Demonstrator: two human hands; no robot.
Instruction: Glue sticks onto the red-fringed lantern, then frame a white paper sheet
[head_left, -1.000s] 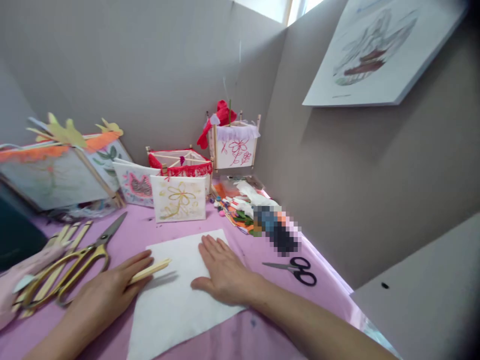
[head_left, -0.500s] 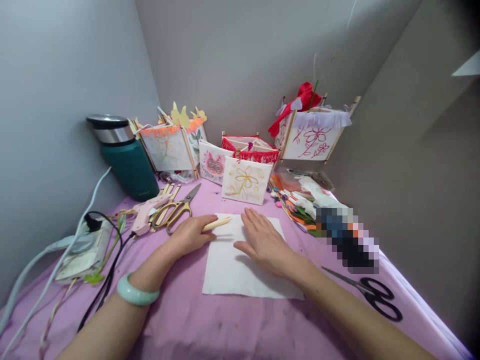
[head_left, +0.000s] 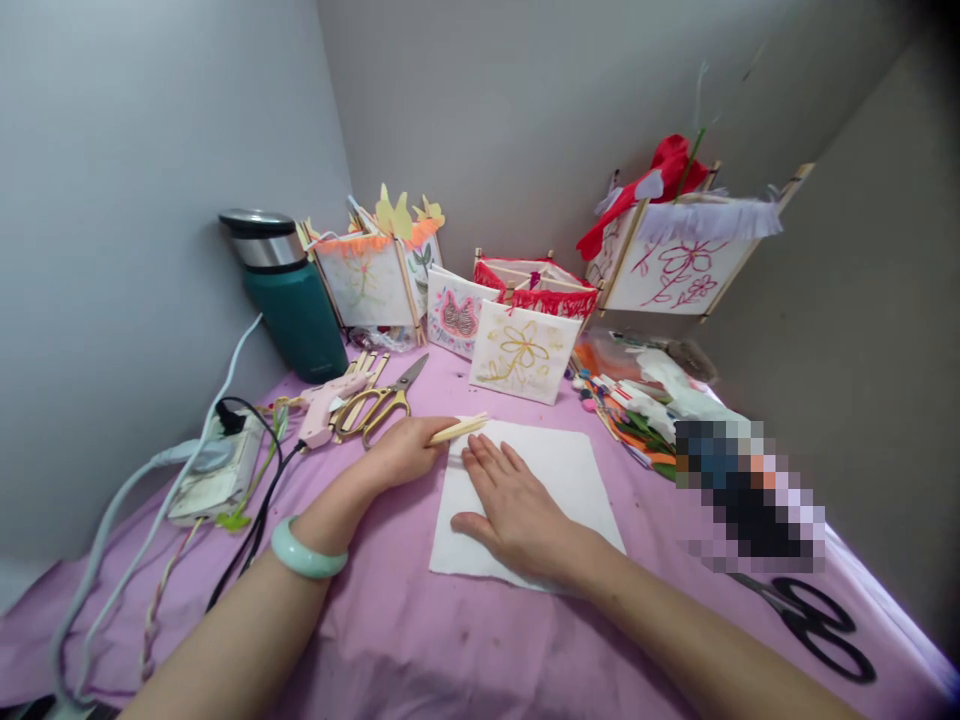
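Observation:
A white sheet (head_left: 547, 450) lies on the pink cloth. My right hand (head_left: 514, 505) rests flat on it, fingers stretched forward and thumb out to the left. At the sheet's upper left corner, my left hand (head_left: 411, 452) is closed around a small bundle of pale wooden sticks (head_left: 459, 429), whose ends point right, just above my right fingertips. Gold-handled scissors (head_left: 382, 402) lie beyond my left hand, beside a pink glue gun (head_left: 326, 408) and more sticks.
A green bottle (head_left: 296, 315) and a power strip (head_left: 217, 480) stand at left. Decorated lanterns (head_left: 364, 285) and drawn panels (head_left: 525, 350) line the back. Craft materials (head_left: 637, 410) lie at right, with black scissors (head_left: 814, 625) nearer me.
The view has shifted left, so the surroundings appear further right. My right hand has moved left across the sheet, closer to my left hand, which still holds the sticks.

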